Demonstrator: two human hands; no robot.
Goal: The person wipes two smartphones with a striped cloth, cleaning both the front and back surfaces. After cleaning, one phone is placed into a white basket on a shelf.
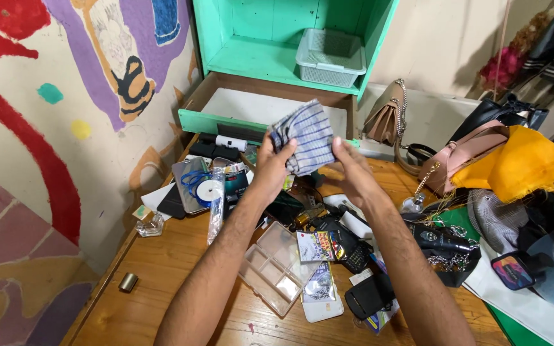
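Note:
I hold a grey and blue striped cloth (309,136) up with both hands, above the wooden table (161,269). My left hand (274,163) grips its left edge and my right hand (349,165) grips its right edge. The cloth is bunched and folded between them. It hangs in front of an open drawer (251,106) of a green cabinet (251,57).
Below my arms lie a clear compartment box (276,266), several small packets, a black wallet (368,296) and a roll of white tape (209,190). A grey plastic basket (330,56) sits on the cabinet shelf. Handbags, a yellow cloth (520,163) and caps crowd the right.

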